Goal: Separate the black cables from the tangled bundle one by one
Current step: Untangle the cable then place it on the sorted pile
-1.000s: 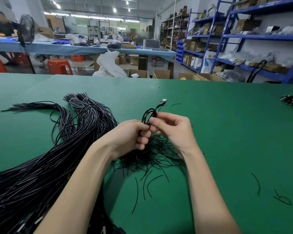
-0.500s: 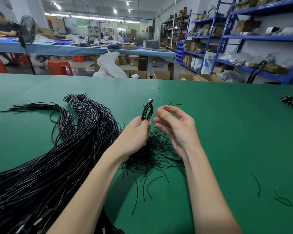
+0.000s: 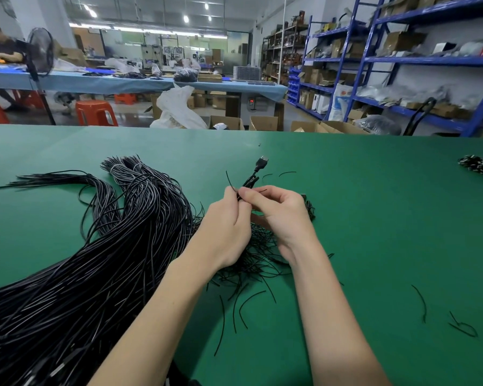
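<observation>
While both hands meet just right of the tangled bundle (image 3: 101, 260), left hand (image 3: 226, 232) grips the coiled cable (image 3: 251, 181), plug end pointing up-away; right hand (image 3: 279, 215) pinches it too, equally near.

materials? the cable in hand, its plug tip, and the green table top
Cable: looks like rubber or PVC jacket, semi-gloss black; it bends in tight loops between the left hand and right hand.
Plug tip: looks like bare metal, grey shell on a black moulded body.
Table top: matte green, probably a mat or felt; no glare.
</observation>
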The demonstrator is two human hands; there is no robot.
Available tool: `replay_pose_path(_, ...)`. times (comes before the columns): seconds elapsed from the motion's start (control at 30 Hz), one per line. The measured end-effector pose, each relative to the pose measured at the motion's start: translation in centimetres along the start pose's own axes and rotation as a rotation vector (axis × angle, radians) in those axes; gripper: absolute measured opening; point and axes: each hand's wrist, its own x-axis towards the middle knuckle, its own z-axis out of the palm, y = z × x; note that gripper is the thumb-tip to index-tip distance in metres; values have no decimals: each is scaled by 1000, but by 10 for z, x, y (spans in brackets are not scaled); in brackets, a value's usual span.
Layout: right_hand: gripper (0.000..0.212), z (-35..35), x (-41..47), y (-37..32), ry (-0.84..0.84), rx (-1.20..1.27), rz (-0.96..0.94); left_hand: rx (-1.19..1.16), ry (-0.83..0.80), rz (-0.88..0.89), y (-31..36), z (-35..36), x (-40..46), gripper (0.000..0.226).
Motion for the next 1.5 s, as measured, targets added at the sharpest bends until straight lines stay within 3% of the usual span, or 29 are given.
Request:
replay_pose_path(0.1,7,4,1,1,-23,142,101,-10,49,65,1,3,-4,22)
replay_pose_path(0.23,20,5,5,7,-8,283,140,-103,152,96,4,6,-6,30)
replay_pose_path(0.4,23,12,4,16,-27,364,84,-224,234,-64,4,2,1,40)
replay_pose_path(0.57,16,19,4,20,-57,413,14,-328,190,-94,3,-3,5,43)
replay_pose_path(0.8,7,-4,1,12,-253,330,77,-439,155,-123,7,-4,5,43)
replay_pose_path(1.03,6,3,1,9,-208,222,34,-478,157,-142,4,-7,6,38)
replay_pose_path(1.13,6,-2,-1,5,-271,191,32,-480,169,-122,3,-8,7,37)
replay_pose_path(1.3,10,-16,-5,1,-386,268,118,-567,63,-108,2,-8,5,49)
replay_pose_path(1.4,13,-19,-4,0,-341,300,218,-575,37,-68,5,-9,3,38)
replay_pose_path(1.5,9,-20,-5,1,-291,371,306,-537,25,47,10,-11,2,41)
